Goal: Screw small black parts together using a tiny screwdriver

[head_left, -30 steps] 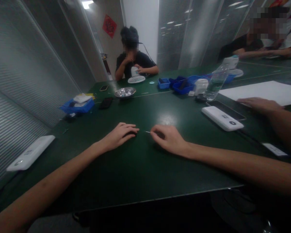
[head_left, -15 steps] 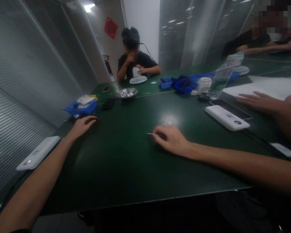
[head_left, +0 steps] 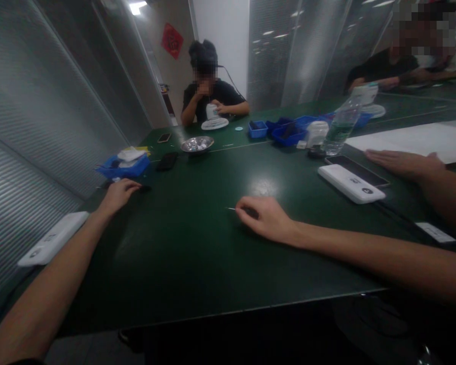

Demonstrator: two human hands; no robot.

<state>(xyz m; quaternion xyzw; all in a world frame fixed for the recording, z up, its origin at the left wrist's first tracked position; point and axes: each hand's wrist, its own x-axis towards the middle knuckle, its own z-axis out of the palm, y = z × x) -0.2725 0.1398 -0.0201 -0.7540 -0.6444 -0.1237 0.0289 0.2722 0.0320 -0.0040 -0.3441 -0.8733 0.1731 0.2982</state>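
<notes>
My right hand (head_left: 264, 218) rests over the green table, thumb and fingers pinched on a thin, pale needle-like stick (head_left: 231, 208) that points left. Its exact kind is too small to tell. At the table's left side, my left hand (head_left: 120, 194) has its fingers closed on a small dark piece (head_left: 146, 188), which sticks out to the right of the fingertips. Just beyond that hand stands a blue bin (head_left: 133, 169) with white and yellow items in it.
Farther back are a black phone (head_left: 167, 161) and a metal bowl (head_left: 197, 145). White power banks (head_left: 351, 183) (head_left: 55, 238) lie at both sides. A bottle (head_left: 342, 124), blue trays (head_left: 289, 136) and another person's hand (head_left: 406, 162) are at right. A person sits across.
My left hand has drawn back slightly to the left, its fingers now closed on the dark piece. My right hand keeps its pinch on the stick. The view has shifted a little.
</notes>
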